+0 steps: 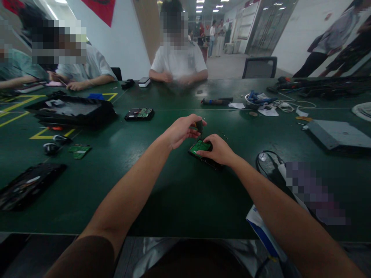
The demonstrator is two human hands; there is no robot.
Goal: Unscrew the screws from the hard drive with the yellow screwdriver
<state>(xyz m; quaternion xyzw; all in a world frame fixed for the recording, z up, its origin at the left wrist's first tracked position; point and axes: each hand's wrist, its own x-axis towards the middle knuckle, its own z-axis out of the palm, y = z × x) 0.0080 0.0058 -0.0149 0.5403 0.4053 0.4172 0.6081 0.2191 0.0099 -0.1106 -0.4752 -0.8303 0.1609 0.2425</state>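
A small black hard drive with a green circuit board (200, 147) lies on the dark green table (162, 181) in the middle. My right hand (219, 150) rests on its right side, fingers curled over the edge and holding it down. My left hand (184, 130) hovers just above and to the left, fingers closed round a dark screwdriver handle (199, 125) that stands upright over the drive's far end.
A second drive (139, 114) lies farther back. An opened black device (69, 110), loose green boards (79, 151) and a black panel (27, 185) sit at left. Cables and tools (278, 102), a grey box (336, 134) at right. People sit across the table.
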